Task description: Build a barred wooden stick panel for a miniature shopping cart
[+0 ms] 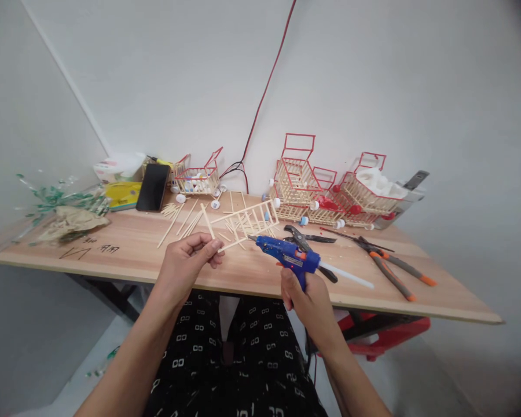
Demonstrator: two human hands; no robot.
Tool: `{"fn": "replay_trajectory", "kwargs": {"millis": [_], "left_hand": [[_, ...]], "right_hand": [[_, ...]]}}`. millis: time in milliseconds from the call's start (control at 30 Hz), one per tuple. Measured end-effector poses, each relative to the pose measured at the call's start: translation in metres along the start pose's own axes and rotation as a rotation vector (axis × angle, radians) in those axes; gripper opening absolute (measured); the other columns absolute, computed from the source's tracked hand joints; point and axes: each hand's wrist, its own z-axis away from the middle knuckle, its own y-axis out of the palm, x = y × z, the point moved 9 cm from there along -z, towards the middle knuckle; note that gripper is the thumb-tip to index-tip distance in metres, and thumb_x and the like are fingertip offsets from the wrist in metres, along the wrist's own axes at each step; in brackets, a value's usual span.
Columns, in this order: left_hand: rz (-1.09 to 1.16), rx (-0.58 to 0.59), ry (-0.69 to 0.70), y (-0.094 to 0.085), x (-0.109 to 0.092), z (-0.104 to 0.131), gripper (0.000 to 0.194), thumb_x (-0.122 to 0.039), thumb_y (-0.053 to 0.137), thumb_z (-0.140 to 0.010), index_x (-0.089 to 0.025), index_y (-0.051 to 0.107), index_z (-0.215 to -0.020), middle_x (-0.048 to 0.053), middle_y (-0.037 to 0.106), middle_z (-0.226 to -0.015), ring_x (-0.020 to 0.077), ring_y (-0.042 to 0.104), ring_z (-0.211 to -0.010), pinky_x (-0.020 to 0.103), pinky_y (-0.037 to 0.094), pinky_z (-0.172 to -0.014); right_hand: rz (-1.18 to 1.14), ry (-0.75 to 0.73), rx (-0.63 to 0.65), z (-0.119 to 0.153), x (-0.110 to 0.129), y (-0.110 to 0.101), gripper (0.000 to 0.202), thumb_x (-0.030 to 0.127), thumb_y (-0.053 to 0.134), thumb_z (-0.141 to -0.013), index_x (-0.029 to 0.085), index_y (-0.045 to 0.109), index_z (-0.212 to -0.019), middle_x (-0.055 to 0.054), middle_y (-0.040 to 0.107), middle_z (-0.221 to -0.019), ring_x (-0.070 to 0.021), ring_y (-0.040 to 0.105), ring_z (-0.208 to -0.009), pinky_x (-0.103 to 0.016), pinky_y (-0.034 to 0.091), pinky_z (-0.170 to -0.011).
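My left hand (195,256) pinches the near end of a small frame of thin wooden sticks (256,219), lifted above the table. A crosswise stick stands at that end by my fingertips. My right hand (306,295) is wrapped round the handle of a blue hot glue gun (286,252), with a white glue stick (347,275) poking out of its back. The gun's nozzle points left and is close to the frame's lower rail; whether they touch I cannot tell. Loose wooden sticks (190,223) lie on the table behind the frame.
Miniature stick carts with red handles (297,179) stand along the wall, one cart (197,180) holding small items. Orange-handled pliers (391,266) and black cutters (306,234) lie at right. A phone (153,187), yellow packet (122,196) and crumpled brown paper (76,222) are at left.
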Motion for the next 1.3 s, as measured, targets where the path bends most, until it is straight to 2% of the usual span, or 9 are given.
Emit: {"fn": "replay_trajectory", "kwargs": {"millis": [233, 367, 467, 567, 667, 767, 900, 1000, 1300], "left_hand": [[-0.021, -0.006, 0.019, -0.001, -0.001, 0.000, 0.019, -0.034, 0.070, -0.077, -0.015, 0.066, -0.073, 0.000, 0.064, -0.061, 0.0110, 0.058, -0.057, 0.022, 0.046, -0.059], [-0.052, -0.015, 0.037, -0.006, 0.002, -0.004, 0.019, -0.033, 0.069, -0.077, -0.015, 0.065, -0.071, -0.001, 0.063, -0.062, 0.0106, 0.058, -0.058, 0.021, 0.046, -0.060], [-0.054, 0.011, 0.040, -0.007, 0.010, -0.012, 0.021, -0.036, 0.068, -0.078, -0.015, 0.065, -0.072, 0.000, 0.063, -0.063, 0.0114, 0.059, -0.060, 0.021, 0.047, -0.061], [-0.045, 0.033, 0.014, -0.008, 0.021, -0.022, 0.024, -0.039, 0.068, -0.076, -0.015, 0.066, -0.074, 0.001, 0.064, -0.065, 0.0120, 0.060, -0.061, 0.022, 0.047, -0.061], [-0.032, 0.030, -0.010, -0.009, 0.026, -0.029, 0.026, -0.041, 0.069, -0.075, -0.015, 0.066, -0.075, 0.001, 0.065, -0.064, 0.0122, 0.060, -0.060, 0.022, 0.048, -0.061], [-0.035, 0.021, -0.005, -0.009, 0.025, -0.032, 0.026, -0.041, 0.070, -0.073, -0.015, 0.065, -0.074, 0.001, 0.064, -0.063, 0.0126, 0.060, -0.059, 0.023, 0.048, -0.062], [-0.037, 0.042, 0.006, -0.006, 0.024, -0.040, 0.027, -0.041, 0.071, -0.073, -0.015, 0.064, -0.072, 0.001, 0.063, -0.062, 0.0122, 0.059, -0.058, 0.023, 0.048, -0.060], [-0.002, 0.090, 0.000, 0.000, 0.026, -0.051, 0.028, -0.040, 0.072, -0.072, -0.014, 0.065, -0.072, 0.001, 0.063, -0.062, 0.0109, 0.058, -0.058, 0.022, 0.047, -0.060], [0.047, 0.194, 0.030, 0.017, 0.016, -0.105, 0.029, -0.041, 0.075, -0.069, -0.014, 0.065, -0.072, -0.001, 0.062, -0.062, 0.0084, 0.056, -0.055, 0.020, 0.044, -0.056]], "right_hand": [[-0.043, 0.012, -0.032, 0.001, -0.004, -0.005, 0.057, 0.060, 0.044, -0.089, 0.019, 0.045, -0.049, -0.001, 0.048, -0.042, -0.0114, 0.047, -0.044, -0.024, 0.037, -0.049], [-0.193, 0.010, -0.091, -0.002, -0.011, -0.015, 0.049, 0.057, 0.045, -0.090, 0.018, 0.052, -0.061, 0.001, 0.048, -0.046, -0.0101, 0.044, -0.044, -0.022, 0.034, -0.046], [-0.318, 0.000, -0.182, -0.003, -0.012, -0.027, 0.044, 0.057, 0.043, -0.091, 0.017, 0.057, -0.077, 0.002, 0.050, -0.051, -0.0099, 0.042, -0.044, -0.021, 0.032, -0.043], [-0.382, -0.032, -0.325, -0.003, -0.011, -0.047, 0.044, 0.058, 0.042, -0.091, 0.017, 0.056, -0.088, 0.000, 0.053, -0.058, -0.0094, 0.040, -0.044, -0.020, 0.030, -0.041], [-0.448, -0.044, -0.449, -0.005, -0.015, -0.066, 0.044, 0.060, 0.042, -0.090, 0.018, 0.055, -0.090, 0.000, 0.055, -0.062, -0.0081, 0.037, -0.042, -0.020, 0.025, -0.037], [-0.555, -0.028, -0.507, -0.010, -0.025, -0.080, 0.042, 0.060, 0.049, -0.087, 0.019, 0.055, -0.086, 0.001, 0.057, -0.067, -0.0065, 0.038, -0.042, -0.019, 0.022, -0.035], [-0.670, 0.015, -0.492, -0.017, -0.040, -0.085, 0.042, 0.060, 0.058, -0.081, 0.018, 0.057, -0.088, 0.000, 0.058, -0.074, -0.0056, 0.041, -0.045, -0.017, 0.022, -0.033], [-0.622, 0.073, -0.435, -0.021, -0.048, -0.082, 0.048, 0.062, 0.058, -0.080, 0.015, 0.061, -0.092, -0.001, 0.058, -0.072, -0.0052, 0.040, -0.045, -0.015, 0.023, -0.031], [-0.553, 0.101, -0.309, -0.044, -0.049, -0.081, 0.050, 0.064, 0.057, -0.080, 0.015, 0.062, -0.091, -0.003, 0.061, -0.073, -0.0055, 0.042, -0.044, -0.015, 0.025, -0.031]]}}
